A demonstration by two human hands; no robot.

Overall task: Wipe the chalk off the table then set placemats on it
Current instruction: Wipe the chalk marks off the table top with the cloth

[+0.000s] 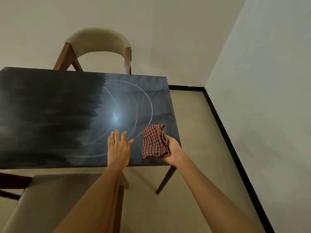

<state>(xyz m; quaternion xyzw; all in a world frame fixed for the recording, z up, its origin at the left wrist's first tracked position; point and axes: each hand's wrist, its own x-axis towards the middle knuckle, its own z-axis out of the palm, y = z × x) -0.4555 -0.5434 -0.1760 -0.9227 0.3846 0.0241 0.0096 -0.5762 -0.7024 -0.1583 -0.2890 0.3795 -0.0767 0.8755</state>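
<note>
Half wiped: chalk rings (144, 98) left on surface (50, 115), rt side.
Rt hand (173, 148): fingers bunch cloth (154, 142), ready to wipe.
Lt hand (118, 147): fingers spread flat, prob. bracing.
Placemats: none seen.

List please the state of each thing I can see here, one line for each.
Dark rectangular table: left part wiped, right part still chalky.
White chalk arcs: not yet erased.
Red checked cloth: folded, held above the table's right corner.
Right hand: grips the cloth.
Left hand: open, fingers straight over the table.
Beige padded chair: behind the table.
</note>
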